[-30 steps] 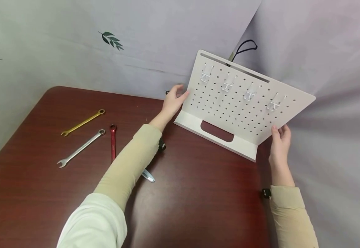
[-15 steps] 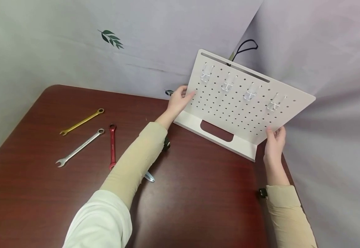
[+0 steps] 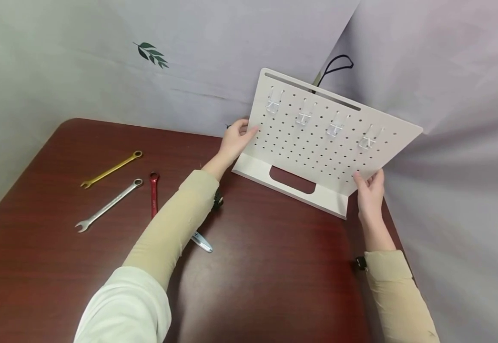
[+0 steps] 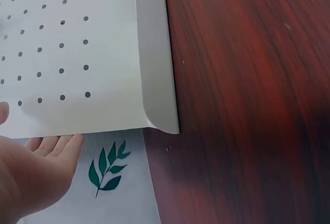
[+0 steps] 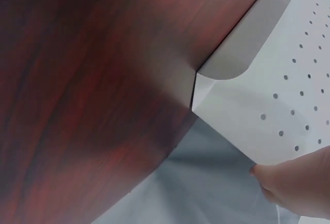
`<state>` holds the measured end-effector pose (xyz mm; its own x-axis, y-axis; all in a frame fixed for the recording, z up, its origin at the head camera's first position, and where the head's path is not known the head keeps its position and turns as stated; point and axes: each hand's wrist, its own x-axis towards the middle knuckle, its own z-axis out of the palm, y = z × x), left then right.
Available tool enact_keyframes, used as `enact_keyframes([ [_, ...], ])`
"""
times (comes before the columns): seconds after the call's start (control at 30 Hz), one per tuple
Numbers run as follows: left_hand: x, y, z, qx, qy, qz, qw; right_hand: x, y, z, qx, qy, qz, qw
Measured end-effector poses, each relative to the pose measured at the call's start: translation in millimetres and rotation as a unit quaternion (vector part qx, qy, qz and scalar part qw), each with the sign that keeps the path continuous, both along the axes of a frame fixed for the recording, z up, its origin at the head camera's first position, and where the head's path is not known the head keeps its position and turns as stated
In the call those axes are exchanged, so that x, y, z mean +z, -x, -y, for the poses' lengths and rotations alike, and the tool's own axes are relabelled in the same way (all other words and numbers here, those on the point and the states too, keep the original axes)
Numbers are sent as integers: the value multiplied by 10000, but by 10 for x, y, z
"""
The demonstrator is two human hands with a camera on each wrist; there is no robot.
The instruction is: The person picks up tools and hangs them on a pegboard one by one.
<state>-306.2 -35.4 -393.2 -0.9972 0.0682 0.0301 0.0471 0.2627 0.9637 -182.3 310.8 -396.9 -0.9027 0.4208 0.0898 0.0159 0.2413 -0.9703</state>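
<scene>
A white pegboard stand (image 3: pixel 293 143) leans back on its folded foot at the table's far right corner. My left hand (image 3: pixel 233 143) grips its left edge, thumb on the front face and fingers behind. At the right edge, my right hand (image 3: pixel 370 197) pinches the board the same way, low down. Several clear hooks (image 3: pixel 304 116) hang in a row near the top. In the left wrist view, fingers of the left hand (image 4: pixel 41 177) reach behind the board (image 4: pixel 111 74). The right wrist view shows the right hand (image 5: pixel 296 182) at the board's side (image 5: pixel 232 113).
Lying on the dark red table (image 3: pixel 274 286) to the left are a yellow wrench (image 3: pixel 111 170), a silver wrench (image 3: pixel 109 206) and a red wrench (image 3: pixel 154 193). Another silver tool (image 3: pixel 202 242) is partly hidden under my left forearm. A black cord loop (image 3: pixel 339 66) rises behind the board.
Both hands closed in on the board's edges, thumbs coming onto its front. Since half a second ago the board has shifted slightly left together with the hands.
</scene>
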Motion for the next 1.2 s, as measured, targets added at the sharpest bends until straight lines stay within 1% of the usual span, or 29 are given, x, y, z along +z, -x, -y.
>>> enact_keyframes([
  [0.13,7,-32,140,22,-84,33,10000,8,59,69,279,19,-103,9996],
  [0.23,22,-62,269,-4,-64,50,10000,11,92,138,472,64,-157,9987],
  [0.4,51,-111,497,-130,106,25,9999,14,151,269,740,97,-303,9968],
  [0.57,79,-179,719,-195,395,9,9990,13,239,381,948,-4,-313,9950],
  [0.77,55,-281,945,-138,735,-60,9972,2,362,521,1125,-72,-328,9931],
  [0.97,20,-435,1149,-18,809,-205,9965,-4,466,659,1429,12,-438,9888],
  [1.2,18,-607,1343,80,915,-307,9953,-8,530,808,1807,97,-492,9823],
])
